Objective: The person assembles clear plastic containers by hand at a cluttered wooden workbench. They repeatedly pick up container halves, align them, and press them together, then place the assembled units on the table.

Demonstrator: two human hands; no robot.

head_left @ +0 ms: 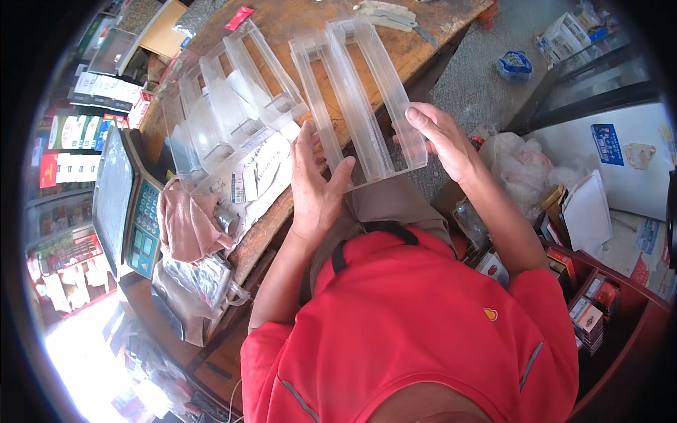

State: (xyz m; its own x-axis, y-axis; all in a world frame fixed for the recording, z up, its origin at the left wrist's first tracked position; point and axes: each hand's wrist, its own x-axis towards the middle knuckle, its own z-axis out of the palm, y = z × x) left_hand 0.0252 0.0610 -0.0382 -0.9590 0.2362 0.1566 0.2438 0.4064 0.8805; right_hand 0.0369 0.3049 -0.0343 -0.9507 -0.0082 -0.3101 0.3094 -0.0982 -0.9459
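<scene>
A clear plastic divider rack (356, 106) with long parallel slots is held up in front of me, over the table's edge. My left hand (316, 180) grips its near left corner, thumb on the near side. At the right side wall my right hand (444, 137) closes on it, thumb on top and fingers underneath, partly hidden. Left of it, on the wooden table, lie several similar clear plastic racks (229, 99), overlapping one another. A white paper sheet (264, 166) with handwriting lies close to my left hand.
On the left stand a weighing scale (130, 204), a pinkish-brown cloth (187, 218) and shelves of small boxes (77, 168). A red packet (240, 17) and a box cutter (402, 21) lie on the table's far part. To my right are plastic bags (518, 166) and an open drawer (635, 324) with boxes.
</scene>
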